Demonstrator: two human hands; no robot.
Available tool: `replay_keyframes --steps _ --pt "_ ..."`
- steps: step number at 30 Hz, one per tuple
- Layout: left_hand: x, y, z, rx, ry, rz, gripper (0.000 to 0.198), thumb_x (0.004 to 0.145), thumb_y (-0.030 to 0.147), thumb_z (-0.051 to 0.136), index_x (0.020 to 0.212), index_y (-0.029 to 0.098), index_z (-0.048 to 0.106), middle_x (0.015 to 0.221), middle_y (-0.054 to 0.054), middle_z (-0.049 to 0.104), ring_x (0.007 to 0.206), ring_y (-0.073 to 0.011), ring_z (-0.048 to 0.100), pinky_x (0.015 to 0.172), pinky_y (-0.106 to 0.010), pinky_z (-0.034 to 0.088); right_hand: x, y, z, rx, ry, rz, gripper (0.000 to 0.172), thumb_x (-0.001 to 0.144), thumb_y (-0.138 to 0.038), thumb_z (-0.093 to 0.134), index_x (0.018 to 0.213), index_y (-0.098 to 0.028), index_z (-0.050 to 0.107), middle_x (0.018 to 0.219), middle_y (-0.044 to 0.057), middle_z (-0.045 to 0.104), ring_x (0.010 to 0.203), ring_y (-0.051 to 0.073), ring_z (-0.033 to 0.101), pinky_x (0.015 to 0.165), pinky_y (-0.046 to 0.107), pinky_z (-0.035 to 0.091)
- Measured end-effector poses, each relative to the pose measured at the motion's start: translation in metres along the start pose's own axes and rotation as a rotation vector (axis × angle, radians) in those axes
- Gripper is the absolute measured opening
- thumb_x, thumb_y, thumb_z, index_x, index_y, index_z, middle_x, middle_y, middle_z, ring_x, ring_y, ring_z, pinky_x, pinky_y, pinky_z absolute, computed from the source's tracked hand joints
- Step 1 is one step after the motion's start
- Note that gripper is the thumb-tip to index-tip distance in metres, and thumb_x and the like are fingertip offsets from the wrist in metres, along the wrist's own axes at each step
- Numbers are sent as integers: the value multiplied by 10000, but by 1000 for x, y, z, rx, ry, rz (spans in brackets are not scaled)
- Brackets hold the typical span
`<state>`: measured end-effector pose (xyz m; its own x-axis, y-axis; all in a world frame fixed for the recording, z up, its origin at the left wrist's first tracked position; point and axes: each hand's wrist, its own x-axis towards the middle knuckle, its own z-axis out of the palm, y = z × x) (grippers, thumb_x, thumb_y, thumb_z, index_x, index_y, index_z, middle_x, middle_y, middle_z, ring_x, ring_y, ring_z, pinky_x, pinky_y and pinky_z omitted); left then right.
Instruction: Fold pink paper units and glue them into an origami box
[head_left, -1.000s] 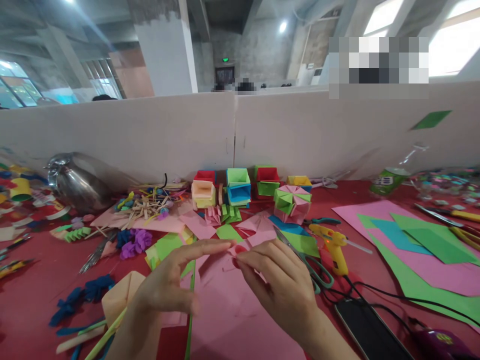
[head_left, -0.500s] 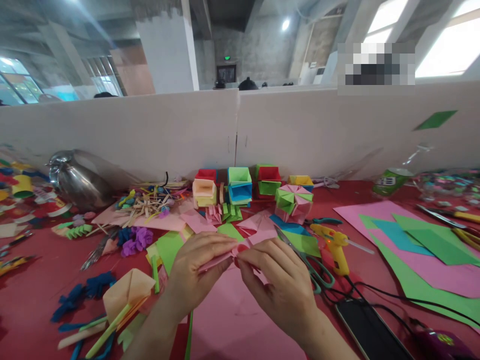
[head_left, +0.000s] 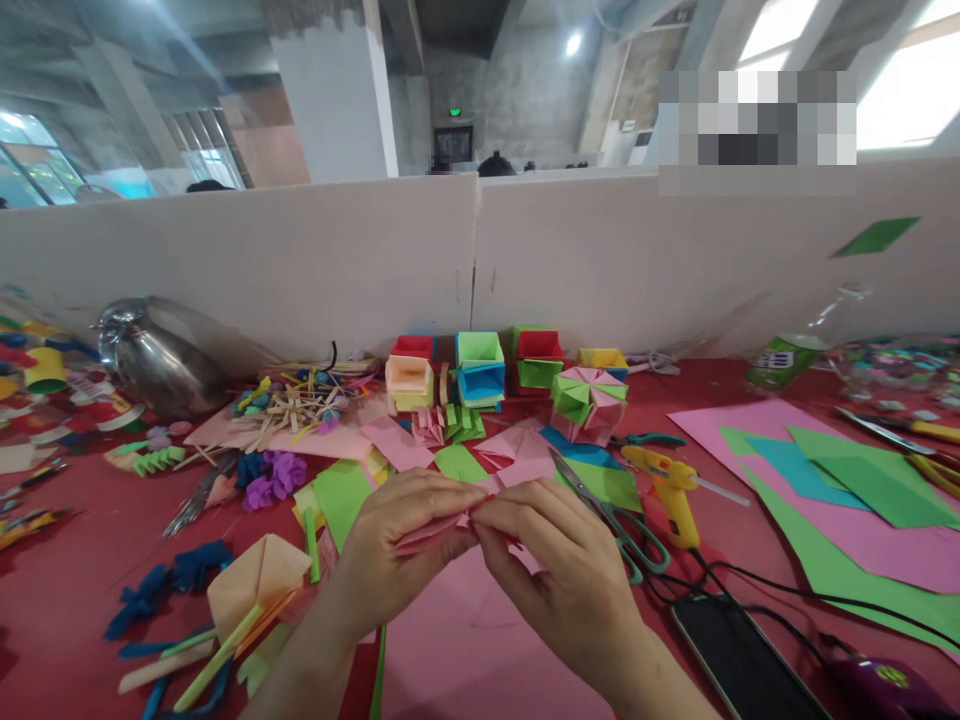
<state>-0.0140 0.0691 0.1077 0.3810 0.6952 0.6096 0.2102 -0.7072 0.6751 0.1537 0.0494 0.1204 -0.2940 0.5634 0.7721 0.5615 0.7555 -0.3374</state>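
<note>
Between my two hands is a small folded piece of pink paper (head_left: 433, 535), mostly covered by the fingers. My left hand (head_left: 401, 550) is closed on it, thumb below and fingers above. At its right end the fingertips of my right hand (head_left: 559, 565) pinch the same paper, and both hands' fingertips meet there. Below them a large pink sheet (head_left: 480, 640) lies on the red table. Just beyond my right hand are green-handled scissors (head_left: 634, 540) and a yellow hot glue gun (head_left: 671, 490).
Folded paper boxes (head_left: 480, 370) and a pink-and-green paper form (head_left: 589, 405) stand by the white partition (head_left: 300, 260). A steel jug (head_left: 161, 360) is at left, a phone (head_left: 742, 655) and cables at right. Coloured sheets (head_left: 847, 520) lie far right.
The fingertips of both hands have drawn closer together and pressed the pink paper flatter. Its curled loop, visible earlier, is now covered by fingers.
</note>
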Motion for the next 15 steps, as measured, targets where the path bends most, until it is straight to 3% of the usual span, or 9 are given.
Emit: replay_keyframes --steps 9,12,15 --pt "-4 1 8 30 116 103 295 736 139 684 1011 244 664 901 -34 705 852 -176 625 832 -302 445 0 -6 -6 -43 -2 -8 132 798 -79 550 829 -194 606 745 20 679 663 142 604 620 261 473" --pt "-6 0 4 -206 189 -39 445 707 312 715 1131 255 594 1057 -70 663 987 -223 591 876 -342 443 0 -4 -10 41 54 107 119 793 -90 553 799 -198 603 701 6 655 639 129 599 595 241 472" --pt "-4 -5 2 -547 234 -227 693 607 457 750 1221 251 504 1218 -107 577 1110 -274 529 927 -388 424 -1 2 -11 214 170 358 63 810 -163 562 782 -202 603 674 -3 628 584 117 582 539 219 472"
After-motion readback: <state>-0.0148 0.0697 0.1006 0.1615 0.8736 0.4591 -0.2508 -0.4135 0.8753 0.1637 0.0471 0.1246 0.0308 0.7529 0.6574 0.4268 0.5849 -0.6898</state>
